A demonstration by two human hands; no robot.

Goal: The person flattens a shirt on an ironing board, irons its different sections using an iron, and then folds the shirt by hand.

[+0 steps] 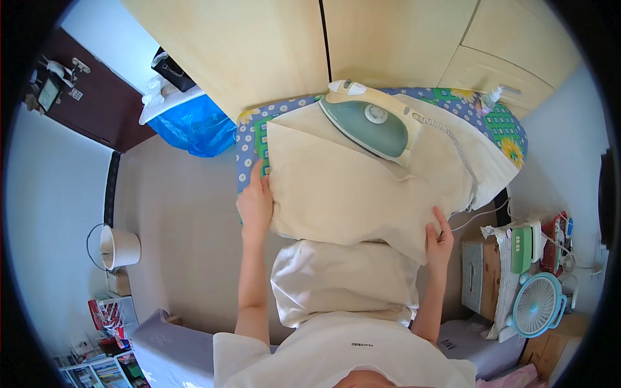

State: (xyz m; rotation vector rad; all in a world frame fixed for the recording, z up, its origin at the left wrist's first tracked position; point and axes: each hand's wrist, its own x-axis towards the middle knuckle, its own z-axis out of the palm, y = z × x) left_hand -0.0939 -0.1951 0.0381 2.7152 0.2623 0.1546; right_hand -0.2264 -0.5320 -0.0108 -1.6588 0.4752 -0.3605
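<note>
A cream cloth [336,187], perhaps a garment, lies spread over a flowered ironing board [246,139]. At the cloth's left edge is my left hand [256,205], index finger stretched forward and thumb against the fabric; its other fingers are mostly hidden. My right hand [440,246] pinches the near right edge, where the fabric is bunched, with index finger and thumb showing. Beyond both hands, a green and cream iron [372,123] rests on the far part of the cloth, its grey cord [453,139] running to the right.
A spray bottle [490,100] stands at the board's far right. Pale cabinets [394,45] are close behind. To the right are a blue fan [538,304], a green digital clock [521,249] and white cables. A white bucket [121,247] and a blue bag [194,126] are left.
</note>
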